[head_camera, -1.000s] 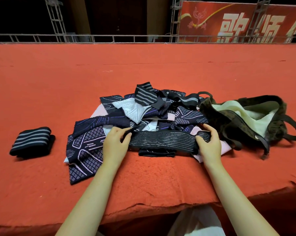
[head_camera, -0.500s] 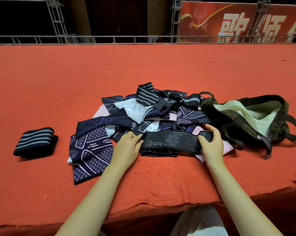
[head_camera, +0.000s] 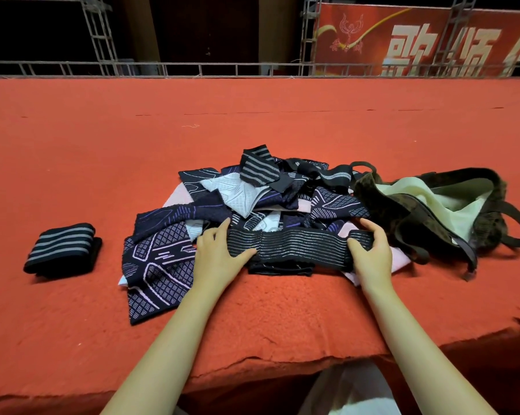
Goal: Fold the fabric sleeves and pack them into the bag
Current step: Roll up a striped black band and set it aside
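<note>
The left hand presses flat and the right hand's curled fingers pinch the black white-striped fabric sleeve; its ends should meet squarely before creasing.

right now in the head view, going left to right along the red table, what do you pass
folded striped sleeve → patterned navy sleeve → left hand → black striped sleeve flat between both hands → right hand → open dark bag
</note>
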Demonstrator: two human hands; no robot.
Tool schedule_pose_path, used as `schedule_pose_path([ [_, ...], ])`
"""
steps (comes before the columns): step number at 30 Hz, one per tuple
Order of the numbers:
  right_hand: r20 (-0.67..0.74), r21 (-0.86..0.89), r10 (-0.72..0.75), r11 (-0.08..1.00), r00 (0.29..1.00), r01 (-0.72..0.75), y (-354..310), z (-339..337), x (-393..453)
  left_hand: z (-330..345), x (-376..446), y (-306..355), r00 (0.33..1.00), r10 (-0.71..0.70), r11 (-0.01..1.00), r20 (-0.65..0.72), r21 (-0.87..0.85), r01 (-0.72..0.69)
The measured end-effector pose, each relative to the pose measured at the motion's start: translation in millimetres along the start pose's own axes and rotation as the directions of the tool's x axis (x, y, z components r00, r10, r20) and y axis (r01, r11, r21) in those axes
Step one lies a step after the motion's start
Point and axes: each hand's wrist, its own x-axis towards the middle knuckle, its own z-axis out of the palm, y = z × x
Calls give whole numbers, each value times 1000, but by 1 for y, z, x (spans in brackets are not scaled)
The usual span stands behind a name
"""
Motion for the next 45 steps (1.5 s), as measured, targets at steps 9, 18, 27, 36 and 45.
schedule_pose_path([
  [9, 20, -17, -47, 999, 999, 47, 0, 2, -1, -18, -6, 5, 992, -76, 841, -96, -540, 12],
  [18, 109, -32, -35, 999, 993, 39, 7, 6, -2, -22, -1, -5, 910, -316, 764, -269, -640, 76],
  [27, 130, -111, -72, 990, 989, 87, 9, 6, -3, -14, -13, 15, 977, 168, 809, -132, -548, -213],
  [36, 165, -101, -90, 989, 982, 107, 4, 5, -6, 1, -11, 10, 943, 322, 923, -79, -196, -331],
  [45, 159, -108, -68, 990, 985, 86, 6, 6, -7, -1, -8, 9, 988, 31, 984, 150, -180, -3],
])
